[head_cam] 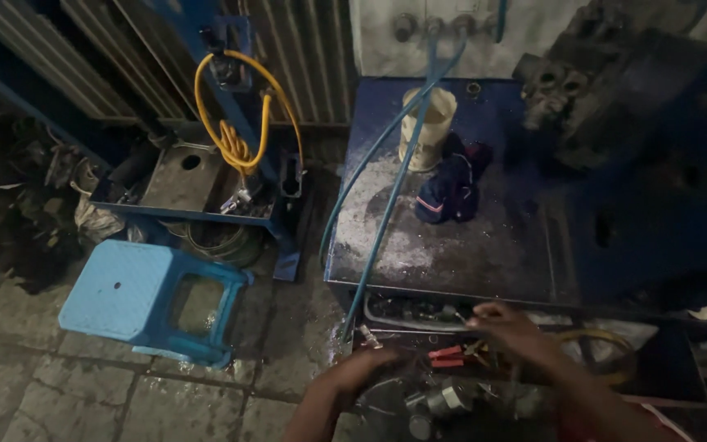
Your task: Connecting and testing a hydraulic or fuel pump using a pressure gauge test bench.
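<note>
Neither grip shows plainly: the left hand (362,368) reaches with fingers curled down into an open drawer (419,315) of tools, and the right hand (509,323) hovers just beside it with fingers bent, blurred, so I cannot tell whether either has closed on anything. Just between the two hands lie red-handled pliers (448,354); nearer the person sit small metal fittings (443,399). Judging by this, the rummaging is at an early stage, with nothing lifted clear. Beyond the hands, the blue table (452,245) carries a dark cloth (452,188) and a pale bucket (427,127), with blue hoses (386,205) running across. Well off to the left stands a blue plastic stool (153,299).
</note>
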